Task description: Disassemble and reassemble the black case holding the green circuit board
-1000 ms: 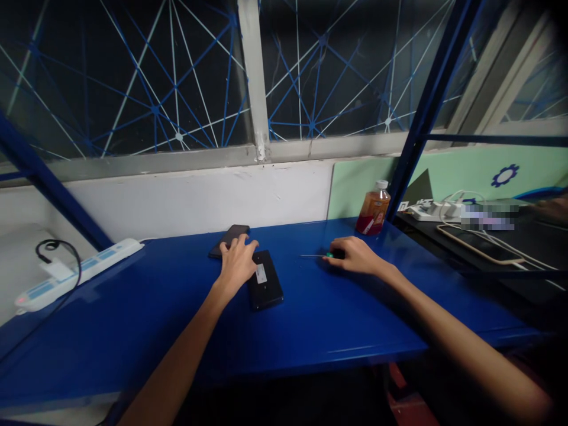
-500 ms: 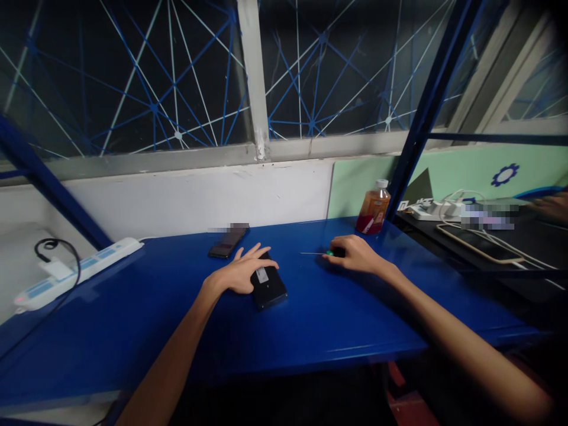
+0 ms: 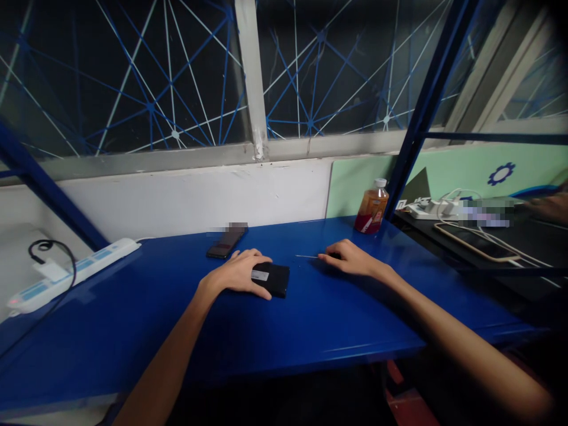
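Note:
A flat black box [image 3: 278,281] with a pale label lies crosswise on the blue table. My left hand [image 3: 237,272] is closed over its left end, thumb along the near edge and fingers at the far edge, so that end is hidden. To the right, my right hand [image 3: 350,258] holds a screwdriver [image 3: 305,256] low over the tabletop. Its thin metal shaft points left toward the box, while the handle is mostly covered by my fingers. Tiny specks below the shaft are too small to name.
Behind my left hand lies a dark phone [image 3: 228,241]. A drink bottle [image 3: 371,208] stands at the back right of the blue table [image 3: 319,331]. On the left rests a white power strip [image 3: 95,266]. The black table at right bears a phone [image 3: 474,242], cables and another person's blurred hand [image 3: 550,207].
The black box has turned from lengthwise to crosswise, with my left hand now wrapped round its left end. My right hand, still holding the screwdriver, has shifted slightly left.

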A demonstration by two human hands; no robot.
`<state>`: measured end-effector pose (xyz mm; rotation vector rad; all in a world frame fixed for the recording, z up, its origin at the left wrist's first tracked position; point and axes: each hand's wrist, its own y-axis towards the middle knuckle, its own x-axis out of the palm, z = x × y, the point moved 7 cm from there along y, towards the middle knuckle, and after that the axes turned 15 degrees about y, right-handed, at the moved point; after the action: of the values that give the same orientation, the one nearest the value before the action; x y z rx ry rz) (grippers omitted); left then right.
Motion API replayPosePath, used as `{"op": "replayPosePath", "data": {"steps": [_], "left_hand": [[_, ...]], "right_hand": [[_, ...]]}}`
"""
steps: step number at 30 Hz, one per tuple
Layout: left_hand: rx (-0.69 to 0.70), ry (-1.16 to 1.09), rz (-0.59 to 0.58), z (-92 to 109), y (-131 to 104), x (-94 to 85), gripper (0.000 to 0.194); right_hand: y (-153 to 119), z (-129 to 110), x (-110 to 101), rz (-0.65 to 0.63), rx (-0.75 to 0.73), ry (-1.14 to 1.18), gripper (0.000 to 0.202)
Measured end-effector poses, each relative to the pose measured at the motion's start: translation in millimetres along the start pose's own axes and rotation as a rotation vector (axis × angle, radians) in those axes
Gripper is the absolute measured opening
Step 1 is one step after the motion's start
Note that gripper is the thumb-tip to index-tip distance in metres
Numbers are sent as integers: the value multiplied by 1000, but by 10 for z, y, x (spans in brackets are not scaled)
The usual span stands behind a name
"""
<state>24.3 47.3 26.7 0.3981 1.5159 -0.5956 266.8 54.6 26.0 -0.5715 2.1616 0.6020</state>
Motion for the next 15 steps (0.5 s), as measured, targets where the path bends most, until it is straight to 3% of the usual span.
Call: {"op": "replayPosePath", "data": {"steps": [7,15], "left_hand": [[122,-26,7,315,94,49,83],[116,-22,14,345,95,49,84]], "right_hand": [[8,-36,158,-128,-8,104,52],[17,-2,215,-141,-4,129,52]]}}
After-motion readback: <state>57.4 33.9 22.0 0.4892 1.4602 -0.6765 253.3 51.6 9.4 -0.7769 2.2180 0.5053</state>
